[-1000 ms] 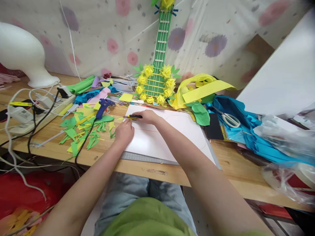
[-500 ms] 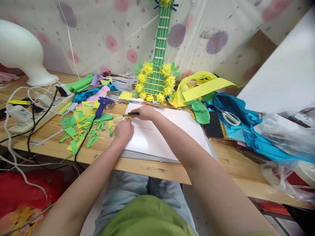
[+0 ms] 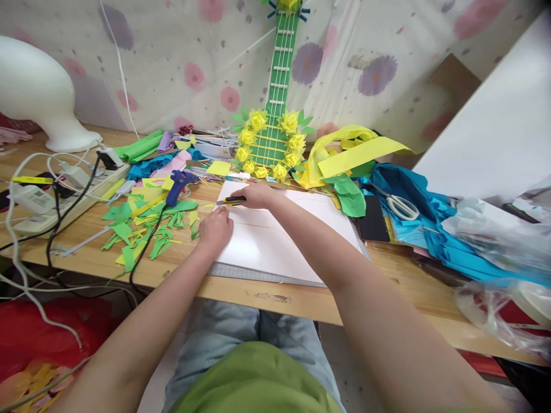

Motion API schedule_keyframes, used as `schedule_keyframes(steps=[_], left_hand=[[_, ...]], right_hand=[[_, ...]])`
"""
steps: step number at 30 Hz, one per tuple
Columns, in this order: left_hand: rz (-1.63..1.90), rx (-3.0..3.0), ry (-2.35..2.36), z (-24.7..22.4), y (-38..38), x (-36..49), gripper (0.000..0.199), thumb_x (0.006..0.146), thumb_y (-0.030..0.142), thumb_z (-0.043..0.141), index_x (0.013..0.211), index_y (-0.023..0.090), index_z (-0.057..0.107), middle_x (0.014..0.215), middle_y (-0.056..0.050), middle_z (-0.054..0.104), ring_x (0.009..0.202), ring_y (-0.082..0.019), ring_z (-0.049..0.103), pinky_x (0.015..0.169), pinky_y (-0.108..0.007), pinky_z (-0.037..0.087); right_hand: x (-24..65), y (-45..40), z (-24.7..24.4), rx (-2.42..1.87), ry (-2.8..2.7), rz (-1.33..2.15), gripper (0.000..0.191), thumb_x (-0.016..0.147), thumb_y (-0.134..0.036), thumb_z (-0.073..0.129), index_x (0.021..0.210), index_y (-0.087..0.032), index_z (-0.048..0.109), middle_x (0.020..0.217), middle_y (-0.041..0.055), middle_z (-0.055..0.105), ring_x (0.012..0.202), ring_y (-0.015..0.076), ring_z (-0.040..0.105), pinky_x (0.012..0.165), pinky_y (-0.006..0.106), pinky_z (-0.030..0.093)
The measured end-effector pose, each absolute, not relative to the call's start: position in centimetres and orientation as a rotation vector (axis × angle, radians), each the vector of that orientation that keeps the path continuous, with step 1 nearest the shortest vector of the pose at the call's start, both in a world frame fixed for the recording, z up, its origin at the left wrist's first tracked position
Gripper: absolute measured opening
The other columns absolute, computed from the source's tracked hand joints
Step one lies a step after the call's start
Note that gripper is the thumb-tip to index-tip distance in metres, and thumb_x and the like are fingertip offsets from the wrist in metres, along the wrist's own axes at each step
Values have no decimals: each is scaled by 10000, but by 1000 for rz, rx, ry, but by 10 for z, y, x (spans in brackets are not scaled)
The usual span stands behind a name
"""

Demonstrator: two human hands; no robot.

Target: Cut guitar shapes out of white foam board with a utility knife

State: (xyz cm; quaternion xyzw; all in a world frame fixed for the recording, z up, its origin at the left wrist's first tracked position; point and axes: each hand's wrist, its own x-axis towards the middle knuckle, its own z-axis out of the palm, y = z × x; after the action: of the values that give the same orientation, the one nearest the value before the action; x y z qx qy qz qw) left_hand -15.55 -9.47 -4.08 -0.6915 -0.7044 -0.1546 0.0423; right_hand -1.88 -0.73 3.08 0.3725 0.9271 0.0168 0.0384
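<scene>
Yellow-and-black cutter (image 3: 232, 200) held in the right hand (image 3: 256, 196) in the head view, white board (image 3: 258, 246) beneath that grip, left hand (image 3: 216, 228) on the board's edge just beside, whether pinching unclear, blue glue gun (image 3: 181, 182) farther left.

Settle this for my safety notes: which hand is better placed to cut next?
Likely the right hand: it holds the knife, while the left hand rests at the left edge of the white board.
</scene>
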Motion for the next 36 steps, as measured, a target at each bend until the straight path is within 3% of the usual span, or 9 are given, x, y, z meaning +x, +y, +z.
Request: schedule_keyframes(steps=[11,17,29,36], left_hand=[[-472,-2113,-2164,-39,-96,-154,321,828,193,386,1009,179,651,1206,-41,594,1035,-204,580,841,-299,464],[-453,-2110,-2173,-38,-95,-153,339,827,190,382,1039,175,647,1219,-60,584,1048,-205,570,848,-301,462],[-477,-2132,-2187,-39,-96,-153,323,834,180,388,1045,177,632,1230,-48,580,1087,-203,553,893,-301,433],[-461,-2127,-2172,-39,-96,-154,330,835,196,393,1073,182,622,1222,-54,581,1032,-214,577,850,-304,452]], right_hand=[[-6,-12,36,1137,2795,-39,411,840,-329,419,1234,-339,536,1057,10,668,856,180,594,622,259,343],[-15,-18,43,1198,2768,96,377,861,-343,401,1199,-327,568,1034,47,673,910,213,591,701,295,362],[6,-22,4,1487,2879,-192,473,868,-373,389,1338,-331,425,1226,-23,592,1033,179,569,809,261,405],[-11,-19,8,1388,2852,-157,460,847,-384,422,1302,-332,474,1167,-6,629,994,196,586,776,278,411]])
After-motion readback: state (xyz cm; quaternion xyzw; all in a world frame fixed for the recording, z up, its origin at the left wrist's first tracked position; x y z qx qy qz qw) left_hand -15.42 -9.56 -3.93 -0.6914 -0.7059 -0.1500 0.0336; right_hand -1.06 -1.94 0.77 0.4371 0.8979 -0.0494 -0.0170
